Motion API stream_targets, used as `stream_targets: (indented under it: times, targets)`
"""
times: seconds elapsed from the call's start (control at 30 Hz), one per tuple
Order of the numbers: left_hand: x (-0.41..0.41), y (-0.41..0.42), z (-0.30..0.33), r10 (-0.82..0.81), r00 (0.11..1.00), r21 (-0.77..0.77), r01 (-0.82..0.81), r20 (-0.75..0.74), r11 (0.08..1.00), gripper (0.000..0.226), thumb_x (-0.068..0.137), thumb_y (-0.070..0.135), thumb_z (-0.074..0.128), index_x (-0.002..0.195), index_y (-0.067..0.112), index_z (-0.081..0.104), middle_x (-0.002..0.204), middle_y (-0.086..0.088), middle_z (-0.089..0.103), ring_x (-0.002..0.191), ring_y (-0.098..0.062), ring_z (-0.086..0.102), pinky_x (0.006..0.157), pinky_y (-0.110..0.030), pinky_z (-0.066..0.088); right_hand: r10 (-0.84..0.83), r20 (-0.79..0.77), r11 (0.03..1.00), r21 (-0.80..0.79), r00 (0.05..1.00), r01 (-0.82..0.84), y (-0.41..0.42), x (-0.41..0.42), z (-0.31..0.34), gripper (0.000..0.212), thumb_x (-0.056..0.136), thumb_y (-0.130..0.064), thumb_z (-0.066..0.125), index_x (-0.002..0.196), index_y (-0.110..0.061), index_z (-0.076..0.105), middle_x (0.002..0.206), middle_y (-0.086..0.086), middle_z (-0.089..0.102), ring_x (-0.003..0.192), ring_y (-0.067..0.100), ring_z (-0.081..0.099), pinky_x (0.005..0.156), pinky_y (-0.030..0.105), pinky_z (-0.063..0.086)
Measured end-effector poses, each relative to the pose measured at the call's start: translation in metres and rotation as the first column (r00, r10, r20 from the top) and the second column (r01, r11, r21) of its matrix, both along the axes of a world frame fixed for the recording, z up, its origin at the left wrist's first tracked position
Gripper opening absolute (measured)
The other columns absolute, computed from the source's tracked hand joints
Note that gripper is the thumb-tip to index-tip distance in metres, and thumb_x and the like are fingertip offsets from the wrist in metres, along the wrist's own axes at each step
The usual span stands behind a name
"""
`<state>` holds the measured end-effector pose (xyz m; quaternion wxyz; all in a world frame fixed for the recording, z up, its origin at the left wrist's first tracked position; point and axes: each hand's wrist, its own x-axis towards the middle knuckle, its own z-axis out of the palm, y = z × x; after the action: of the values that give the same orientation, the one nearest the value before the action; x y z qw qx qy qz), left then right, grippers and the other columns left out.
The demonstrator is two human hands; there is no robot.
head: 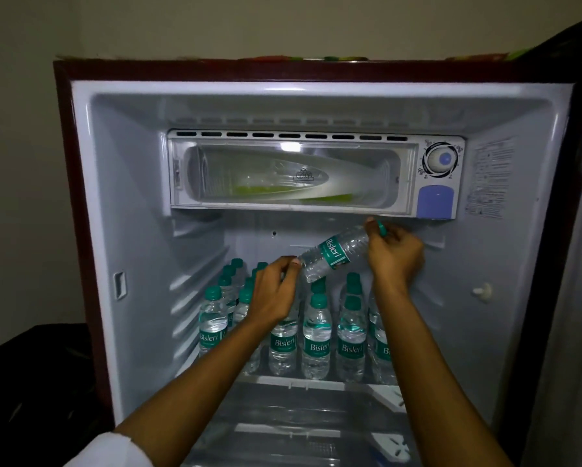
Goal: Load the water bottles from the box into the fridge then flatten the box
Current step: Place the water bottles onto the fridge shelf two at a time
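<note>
Inside the open fridge point(141, 230), several clear water bottles point(316, 342) with green caps and green labels stand upright in rows on the shelf point(319, 382). One more water bottle point(333, 254) is held tilted above them, cap up to the right. My right hand point(395, 254) grips its cap end. My left hand point(276, 291) holds its bottom end, just over the standing bottles. The box is out of view.
A freezer compartment point(282, 173) with a clear flap sits above the hands, with a thermostat dial point(441, 160) to its right. The fridge door point(572, 264) stands open at the right. A clear crisper cover point(282, 416) lies below the shelf. Dark furniture point(30, 382) stands at the left.
</note>
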<state>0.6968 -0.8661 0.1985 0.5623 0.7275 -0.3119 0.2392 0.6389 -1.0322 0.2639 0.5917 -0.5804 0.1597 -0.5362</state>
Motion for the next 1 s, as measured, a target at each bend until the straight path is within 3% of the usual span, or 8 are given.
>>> stream_targets:
  times: [0.1,0.27,0.33,0.43,0.6,0.77,0.9,1.0]
  targets:
    - [0.017,-0.013,-0.005,0.052,0.996,0.115,-0.060,0.073,0.992,0.031,0.099,0.032,0.039,0.104,0.013,0.063,0.088,-0.004,0.067,0.077,-0.013,0.061,0.068,-0.028,0.049,-0.096,0.025,0.995,0.041,0.995,0.095,-0.006,0.007,-0.003,0.029,0.083,-0.028,0.077,0.106,-0.011,0.073,0.101,0.003,0.072,0.087,0.015,0.065,0.082,0.025,0.049]
    - [0.043,-0.040,-0.004,0.062,0.991,0.513,-0.117,0.123,0.850,0.043,0.094,0.045,0.039,0.115,0.010,0.052,0.113,-0.016,0.059,0.103,-0.029,0.057,0.085,-0.039,0.049,-0.162,0.111,0.982,0.118,0.981,0.149,-0.010,0.026,-0.006,0.028,0.081,-0.024,0.078,0.105,-0.009,0.072,0.096,-0.003,0.070,0.087,0.012,0.065,0.084,0.026,0.051]
    - [0.051,-0.046,0.003,0.084,0.991,0.696,-0.130,0.099,0.706,0.062,0.096,0.052,0.038,0.140,0.009,0.038,0.146,-0.014,0.040,0.138,-0.031,0.031,0.110,-0.045,0.033,-0.155,0.131,0.978,0.161,0.979,0.133,-0.012,0.033,-0.009,0.029,0.082,-0.020,0.078,0.106,-0.007,0.071,0.094,-0.003,0.067,0.086,0.012,0.063,0.085,0.024,0.049]
    - [0.058,-0.050,0.014,0.102,0.995,0.860,-0.065,0.015,0.506,0.081,0.094,0.066,0.027,0.155,0.016,0.006,0.163,-0.006,0.000,0.150,-0.025,-0.007,0.121,-0.048,0.004,-0.154,0.167,0.974,0.191,0.974,0.121,-0.019,0.045,-0.015,0.026,0.081,-0.014,0.078,0.105,-0.004,0.070,0.090,-0.004,0.064,0.085,0.014,0.063,0.085,0.026,0.051]
    - [0.054,-0.046,0.014,0.114,0.992,0.923,0.014,-0.062,0.384,0.084,0.094,0.069,0.018,0.155,0.017,-0.004,0.162,-0.006,-0.014,0.148,-0.022,-0.015,0.120,-0.048,-0.004,-0.239,0.053,0.966,0.116,0.970,0.232,-0.039,0.064,-0.021,0.032,0.083,-0.021,0.077,0.107,-0.002,0.071,0.103,0.007,0.072,0.091,0.019,0.067,0.083,0.021,0.046]
    - [0.050,-0.039,0.015,0.090,0.993,0.941,0.047,-0.082,0.335,0.087,0.090,0.073,0.008,0.155,0.017,-0.004,0.161,-0.004,-0.014,0.148,-0.020,-0.016,0.119,-0.052,-0.009,-0.381,-0.003,0.917,-0.128,0.925,0.378,-0.048,0.088,-0.018,0.029,0.080,-0.026,0.079,0.099,-0.004,0.074,0.102,0.013,0.074,0.094,0.028,0.070,0.081,0.026,0.047]
    - [0.051,-0.037,0.014,0.072,0.995,0.951,0.037,-0.062,0.306,0.088,0.088,0.076,0.009,0.155,0.020,-0.007,0.161,-0.001,-0.014,0.148,-0.018,-0.016,0.118,-0.053,-0.011,-0.380,-0.079,0.862,-0.391,0.922,0.322,-0.055,0.111,-0.018,0.021,0.082,-0.020,0.077,0.094,-0.003,0.074,0.096,0.015,0.074,0.089,0.032,0.069,0.075,0.024,0.043]
    - [0.051,-0.036,0.014,0.061,0.997,0.956,0.025,-0.045,0.291,0.086,0.089,0.075,0.010,0.154,0.021,-0.008,0.161,0.000,-0.014,0.148,-0.018,-0.015,0.118,-0.053,-0.011,-0.344,-0.220,0.837,-0.513,0.913,0.191,-0.064,0.131,-0.025,0.029,0.082,-0.021,0.076,0.104,-0.001,0.073,0.103,0.017,0.073,0.094,0.033,0.068,0.076,0.022,0.043]
